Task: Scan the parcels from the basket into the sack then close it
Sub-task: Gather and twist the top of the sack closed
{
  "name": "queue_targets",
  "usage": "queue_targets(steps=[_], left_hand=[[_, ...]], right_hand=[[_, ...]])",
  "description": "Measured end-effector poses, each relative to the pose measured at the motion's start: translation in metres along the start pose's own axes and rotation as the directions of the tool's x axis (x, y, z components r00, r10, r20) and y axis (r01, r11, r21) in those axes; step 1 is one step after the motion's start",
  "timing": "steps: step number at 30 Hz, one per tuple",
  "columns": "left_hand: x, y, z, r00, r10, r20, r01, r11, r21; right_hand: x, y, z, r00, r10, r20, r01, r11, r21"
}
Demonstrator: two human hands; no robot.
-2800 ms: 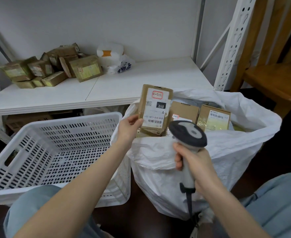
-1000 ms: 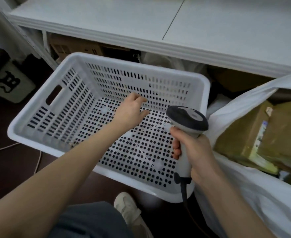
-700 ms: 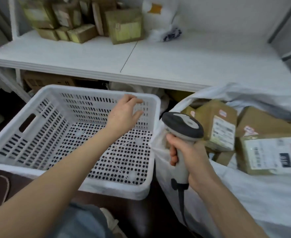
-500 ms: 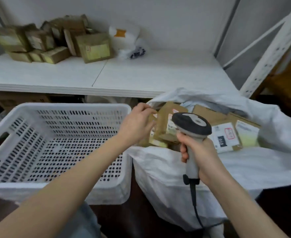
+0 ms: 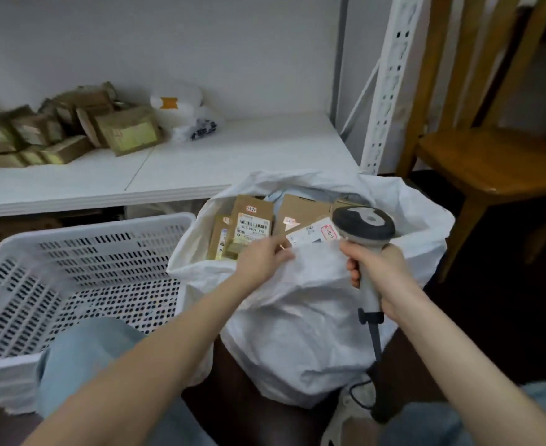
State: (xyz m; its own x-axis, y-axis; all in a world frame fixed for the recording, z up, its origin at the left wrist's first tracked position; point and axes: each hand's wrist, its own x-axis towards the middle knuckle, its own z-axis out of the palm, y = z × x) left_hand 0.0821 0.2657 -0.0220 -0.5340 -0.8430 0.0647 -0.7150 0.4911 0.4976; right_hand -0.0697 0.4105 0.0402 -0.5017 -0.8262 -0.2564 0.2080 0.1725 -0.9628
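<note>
A storeroom with a white shelf [image 5: 233,162] along a pale wall, brown boxes [image 5: 130,133] heaped at its left end and a wooden chair [image 5: 490,162] to the right. On the dark floor below, a white slotted basket [image 5: 97,226] stands just beside a white sack [image 5: 313,317], their walls touching or nearly so. No parcel shows in the part of the basket in view, while the parcels [image 5: 254,220] stand packed upright inside the sack, so the scanning looks finished and the closing looks next.

The sack's mouth gapes upward directly ahead of both hands, its opening widest from left to right. The near rim is raised as a flap between them. The left hand [image 5: 262,259] pinches that rim at its left side, fingers curled over the cloth. The right hand [image 5: 377,268] is wrapped around the handle of a grey scanner [image 5: 363,225], whose head hangs over the mouth's right side with its cord trailing to the floor. That leaves the left hand as the freer one for gathering the far rim, which lies beyond the parcels.

One parcel's label carries a barcode over digits that read roughly "9803 170". Another bears a red-outlined box with handwriting like "1-5". Other writing is too small to read.
</note>
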Motion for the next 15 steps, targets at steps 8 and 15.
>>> queue_targets(steps=[8, 15], left_hand=[[0.015, 0.051, -0.065, 0.96, 0.276, -0.054, -0.276, 0.961, 0.005], [0.014, 0.066, -0.089, 0.917, 0.379, -0.125, -0.385, 0.923, -0.023]], right_hand=[[-0.017, -0.037, 0.002, 0.993, -0.122, 0.0, 0.122, 0.991, 0.063], [-0.022, -0.075, 0.005, 0.939, -0.34, -0.045, 0.339, 0.94, -0.023]])
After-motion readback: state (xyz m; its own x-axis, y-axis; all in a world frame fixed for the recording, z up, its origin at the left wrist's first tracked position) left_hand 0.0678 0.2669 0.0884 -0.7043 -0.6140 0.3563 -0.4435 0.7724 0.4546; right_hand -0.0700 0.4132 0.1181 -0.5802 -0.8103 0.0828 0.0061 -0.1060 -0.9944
